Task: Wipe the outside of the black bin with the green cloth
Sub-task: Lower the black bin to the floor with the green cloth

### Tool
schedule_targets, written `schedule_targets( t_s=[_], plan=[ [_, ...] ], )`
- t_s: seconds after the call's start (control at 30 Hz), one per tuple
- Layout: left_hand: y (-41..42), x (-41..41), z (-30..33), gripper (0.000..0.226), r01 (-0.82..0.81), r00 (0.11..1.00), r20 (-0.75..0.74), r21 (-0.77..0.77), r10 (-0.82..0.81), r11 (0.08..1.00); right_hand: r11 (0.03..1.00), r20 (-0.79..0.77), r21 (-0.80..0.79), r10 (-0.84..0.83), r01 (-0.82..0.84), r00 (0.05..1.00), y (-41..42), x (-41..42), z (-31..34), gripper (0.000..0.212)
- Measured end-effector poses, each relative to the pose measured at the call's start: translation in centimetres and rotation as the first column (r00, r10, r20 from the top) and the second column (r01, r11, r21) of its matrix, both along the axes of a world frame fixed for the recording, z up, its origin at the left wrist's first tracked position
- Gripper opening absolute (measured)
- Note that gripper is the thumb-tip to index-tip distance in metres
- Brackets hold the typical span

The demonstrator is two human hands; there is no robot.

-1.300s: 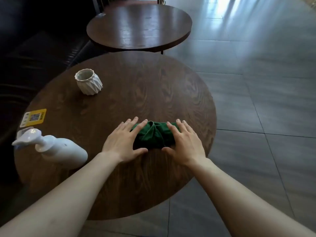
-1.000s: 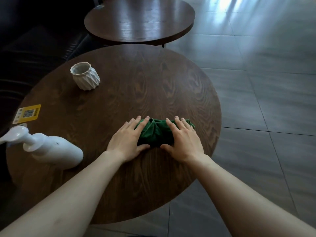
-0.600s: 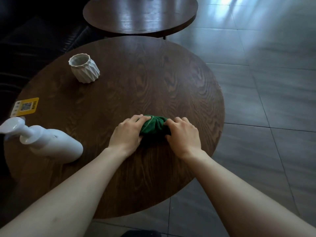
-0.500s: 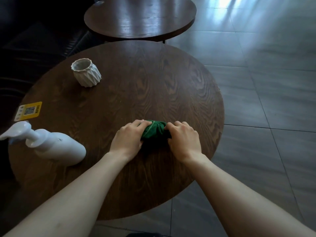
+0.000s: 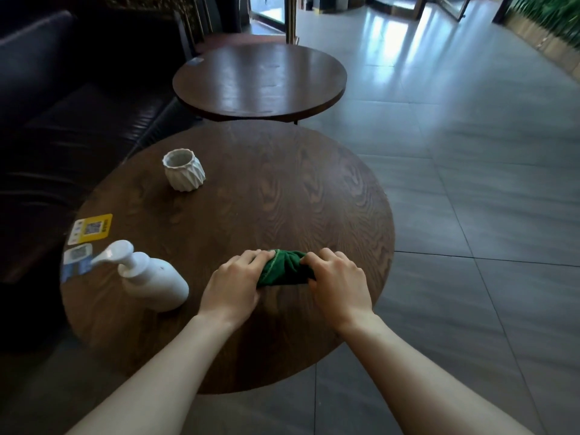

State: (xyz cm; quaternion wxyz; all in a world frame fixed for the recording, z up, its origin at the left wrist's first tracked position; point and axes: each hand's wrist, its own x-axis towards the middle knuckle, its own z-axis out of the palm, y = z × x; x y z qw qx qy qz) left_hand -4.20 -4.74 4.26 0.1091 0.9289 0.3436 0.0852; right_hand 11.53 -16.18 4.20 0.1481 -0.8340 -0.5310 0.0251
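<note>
- The near round table (image 5: 238, 346) carries everything; its front edge lies below the wrists and its right edge is just to the right of the right hand's knuckles, with bare grey floor (image 5: 486, 277) beyond.
- A second round table (image 5: 260, 80) stands well past the fingertips, and a dark sofa (image 5: 62, 120) fills the far left.
- The white pump bottle (image 5: 150, 281) lies on its side near the left hand's wrist, on the outer side; the white ridged cup (image 5: 184, 169) stands far ahead of the left fingers.
- Two small cards, one yellow (image 5: 92, 229), lie beyond the bottle's nozzle.
- The left hand (image 5: 233, 285) and the right hand (image 5: 340, 282) curl their fingers around the green cloth (image 5: 284, 268), which sits bunched between them on the table.
- A second ago the fingers lay flat and straight on a wider cloth; now they are bent and the cloth is gathered into a tight ball. I judge this means the cloth is ready to be lifted.
- The black bin is not in view, so the wiping is not yet begun.
- The open room is to the right and behind the hands; on the left the bottle is close.
</note>
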Motion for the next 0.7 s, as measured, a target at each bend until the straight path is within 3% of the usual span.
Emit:
schedule_targets(
  t_s=[0.7],
  plan=[
    [-8.1,-13.9,21.2,0.067,-0.082,0.979,0.193,0.068,0.068,0.994,0.995,0.146,0.099,-0.038,0.024,0.989,-7.7,-14.5,22.2,0.031]
  ],
)
